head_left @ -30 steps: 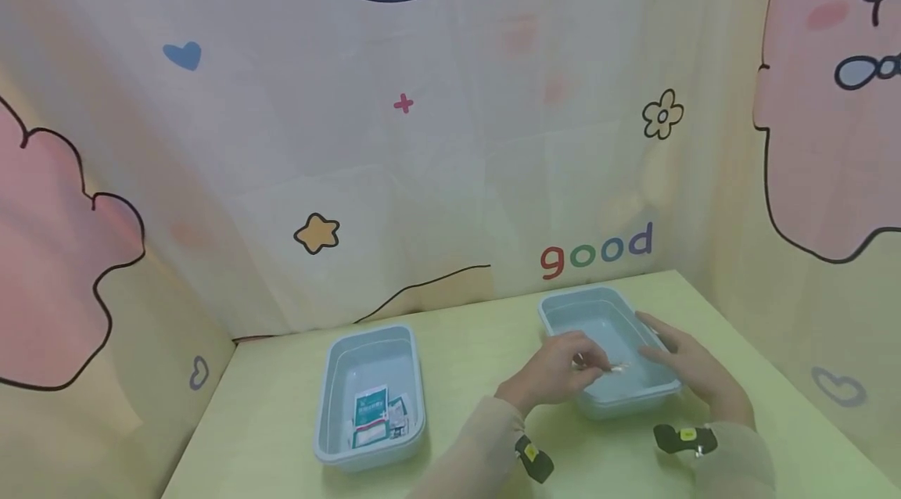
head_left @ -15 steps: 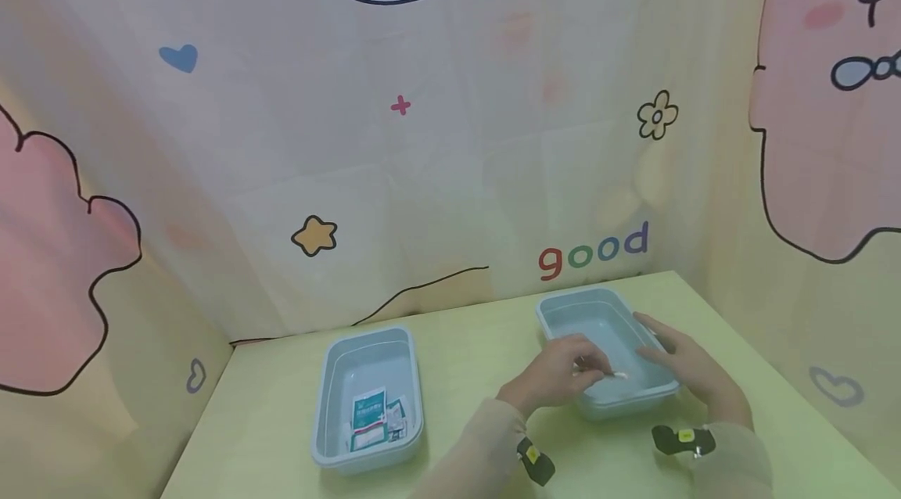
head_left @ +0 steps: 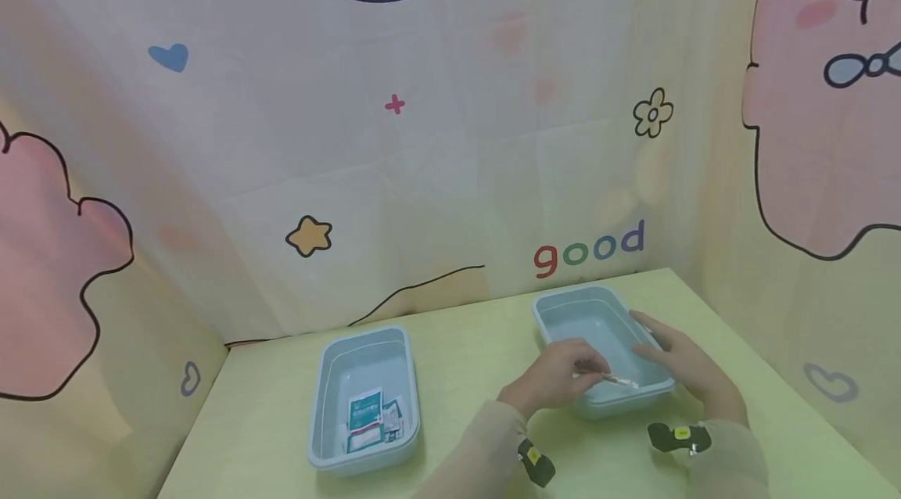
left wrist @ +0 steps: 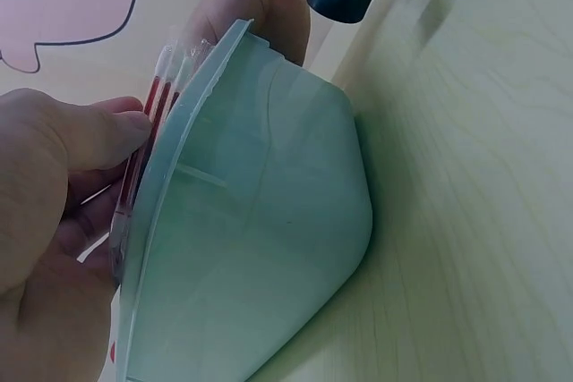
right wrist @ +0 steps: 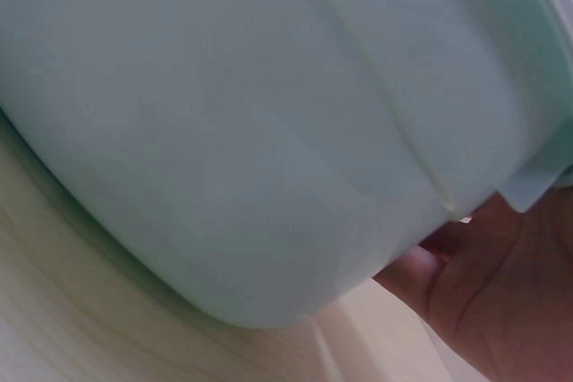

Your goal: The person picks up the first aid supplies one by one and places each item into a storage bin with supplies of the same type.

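Observation:
My left hand [head_left: 552, 374] pinches a clear wrapper of iodine cotton swabs [left wrist: 154, 123] between thumb and fingers. Dark red liquid shows in their thin stems, and the tips are pale. In the head view the swabs [head_left: 621, 380] stick out rightward over the near part of a light blue plastic basin [head_left: 591, 319]. My right hand [head_left: 686, 358] grips this basin's right rim, thumb over the inner side and fingers along the outside. The right wrist view shows mostly the basin's outer wall [right wrist: 224, 149], with part of the right hand [right wrist: 501, 284] at its edge.
A second light blue basin [head_left: 366, 358] stands to the left on the pale yellow-green table [head_left: 464, 350]. Green-and-white packets [head_left: 366, 417] and a smaller silvery packet [head_left: 394, 417] lie in it. A printed curtain [head_left: 422, 194] closes off the back and sides.
The swabs in my left hand have turned slightly, and more of their length shows over the basin. My right hand stays on the rim. The head view has shifted slightly.

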The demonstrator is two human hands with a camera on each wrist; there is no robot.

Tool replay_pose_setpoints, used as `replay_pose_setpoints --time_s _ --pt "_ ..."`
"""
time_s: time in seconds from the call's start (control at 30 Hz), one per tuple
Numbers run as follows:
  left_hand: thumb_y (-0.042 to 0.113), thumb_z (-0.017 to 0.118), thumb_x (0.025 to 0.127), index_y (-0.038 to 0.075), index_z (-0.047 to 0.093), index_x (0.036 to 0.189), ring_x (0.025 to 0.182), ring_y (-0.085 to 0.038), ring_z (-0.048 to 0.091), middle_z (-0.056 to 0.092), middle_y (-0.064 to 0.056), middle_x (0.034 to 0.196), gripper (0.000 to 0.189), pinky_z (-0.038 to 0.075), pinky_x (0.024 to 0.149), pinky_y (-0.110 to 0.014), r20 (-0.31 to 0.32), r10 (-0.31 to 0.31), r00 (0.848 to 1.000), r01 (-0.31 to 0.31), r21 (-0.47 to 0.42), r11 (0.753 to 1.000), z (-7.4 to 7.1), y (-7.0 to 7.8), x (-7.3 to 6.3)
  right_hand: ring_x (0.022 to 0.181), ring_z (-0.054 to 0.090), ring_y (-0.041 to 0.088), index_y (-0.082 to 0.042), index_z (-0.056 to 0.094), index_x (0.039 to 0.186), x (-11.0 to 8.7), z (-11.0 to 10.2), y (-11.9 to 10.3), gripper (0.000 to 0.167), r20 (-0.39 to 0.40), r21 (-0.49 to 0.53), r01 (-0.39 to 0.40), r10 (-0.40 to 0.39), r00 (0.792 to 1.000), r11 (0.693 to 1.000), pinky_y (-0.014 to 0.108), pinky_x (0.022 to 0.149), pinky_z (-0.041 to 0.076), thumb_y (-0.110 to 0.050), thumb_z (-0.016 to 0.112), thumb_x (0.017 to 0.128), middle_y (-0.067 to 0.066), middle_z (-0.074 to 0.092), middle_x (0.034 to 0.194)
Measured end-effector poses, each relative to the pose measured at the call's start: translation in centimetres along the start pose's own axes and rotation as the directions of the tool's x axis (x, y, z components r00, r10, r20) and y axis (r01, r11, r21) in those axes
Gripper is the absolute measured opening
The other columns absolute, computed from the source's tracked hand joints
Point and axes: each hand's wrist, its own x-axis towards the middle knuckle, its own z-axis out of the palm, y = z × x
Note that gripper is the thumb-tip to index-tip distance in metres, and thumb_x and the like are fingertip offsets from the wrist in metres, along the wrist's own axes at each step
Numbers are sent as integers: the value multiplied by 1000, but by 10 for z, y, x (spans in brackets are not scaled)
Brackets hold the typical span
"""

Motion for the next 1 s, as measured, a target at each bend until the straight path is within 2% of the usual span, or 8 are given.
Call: replay_pose_setpoints --time_s 0.37,0.63,0.83,1.0 --pt "14 66 92 15 72 104 92 9 59 69 9 100 13 43 83 -1 -13 -62 998 62 -13 998 2 -2 0 139 22 56 -13 24 155 -1 0 -2 70 7 5 -8 8 1000 1000 74 104 25 -36 57 97 26 24 157" --pt "12 67 91 12 72 105 94 5 61 69 4 101 15 44 85 -2 -81 -28 996 26 -25 999 -7 -1 -3 141 20 54 -12 25 155 1 0 1 70 9 28 14 -14 1000 1000 73 105 25 -34 57 97 24 24 158" --pt "14 68 91 13 71 105 94 6 59 69 5 102 14 43 84 -1 -77 -35 996 33 -21 999 -6 -3 -4 140 22 55 -12 24 155 1 0 1 70 7 18 11 -11 1000 1000 74 104 26 -35 57 97 26 25 157" --pt "13 68 91 13 71 104 93 6 59 69 4 101 14 43 84 -1 -91 -3 996 2 -16 1000 -7 -5 -6 139 23 55 -12 24 155 1 0 1 70 8 15 11 -11 1000 1000 74 104 26 -34 57 97 27 25 156"
